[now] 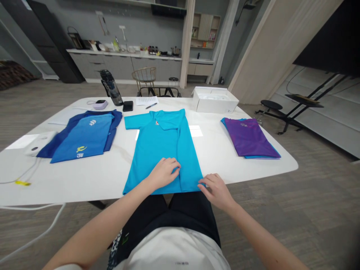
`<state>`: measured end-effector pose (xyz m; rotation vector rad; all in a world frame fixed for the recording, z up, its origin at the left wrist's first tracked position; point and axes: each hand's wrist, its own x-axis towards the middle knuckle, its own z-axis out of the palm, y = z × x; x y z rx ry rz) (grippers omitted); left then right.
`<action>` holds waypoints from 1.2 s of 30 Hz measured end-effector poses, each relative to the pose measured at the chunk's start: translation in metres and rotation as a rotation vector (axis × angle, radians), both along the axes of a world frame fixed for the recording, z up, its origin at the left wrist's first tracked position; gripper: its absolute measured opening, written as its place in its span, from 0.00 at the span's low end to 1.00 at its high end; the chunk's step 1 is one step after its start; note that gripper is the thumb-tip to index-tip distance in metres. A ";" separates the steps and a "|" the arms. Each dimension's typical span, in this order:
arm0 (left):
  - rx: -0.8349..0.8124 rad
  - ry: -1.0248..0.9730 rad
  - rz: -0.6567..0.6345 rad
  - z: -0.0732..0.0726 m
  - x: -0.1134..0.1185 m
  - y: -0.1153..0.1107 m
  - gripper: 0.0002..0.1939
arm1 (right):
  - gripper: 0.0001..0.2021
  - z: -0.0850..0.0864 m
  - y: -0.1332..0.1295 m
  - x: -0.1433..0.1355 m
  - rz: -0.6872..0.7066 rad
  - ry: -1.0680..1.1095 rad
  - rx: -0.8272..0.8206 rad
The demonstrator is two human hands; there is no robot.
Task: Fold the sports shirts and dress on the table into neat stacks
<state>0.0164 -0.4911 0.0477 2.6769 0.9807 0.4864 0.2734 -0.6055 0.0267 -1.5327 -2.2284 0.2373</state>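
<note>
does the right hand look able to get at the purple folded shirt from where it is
Probably yes: only white tabletop shows between the right hand and the purple folded shirt, though it may take a stretch.

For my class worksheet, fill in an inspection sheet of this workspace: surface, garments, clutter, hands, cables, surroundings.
Surface: white table, partly covered.
Garments: turquoise shirt spread out, one side folded inward; blue garments at left, purple garment topping a stack at right.
Clutter: bottle, paper, pen, white box.
Hands: left hand on the shirt; right hand at its lower right corner.
Cables: thin cable with yellow tag, table's left.
Surroundings: kitchen counter behind; black stool at right.
</note>
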 end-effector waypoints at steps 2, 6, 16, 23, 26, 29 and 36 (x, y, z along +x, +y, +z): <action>-0.040 -0.026 0.076 0.003 0.002 0.028 0.11 | 0.12 0.005 0.022 0.002 -0.033 0.030 0.005; -0.132 -0.077 0.323 0.003 0.012 0.107 0.13 | 0.11 0.010 0.096 0.006 -0.093 0.094 -0.021; -0.082 -0.022 0.825 -0.015 0.035 0.282 0.20 | 0.13 -0.013 0.344 0.011 -0.217 0.165 -0.088; 0.007 0.162 0.787 -0.033 0.028 0.339 0.21 | 0.22 -0.005 0.481 0.019 -0.410 0.030 -0.091; 0.049 0.173 0.756 -0.041 0.024 0.353 0.20 | 0.25 -0.011 0.514 0.023 -0.442 -0.020 -0.158; 0.053 0.180 0.767 -0.046 0.019 0.362 0.17 | 0.22 -0.022 0.531 0.027 -0.426 -0.047 -0.168; 0.032 0.154 0.714 -0.047 0.012 0.369 0.16 | 0.15 -0.033 0.545 0.031 -0.361 -0.054 -0.095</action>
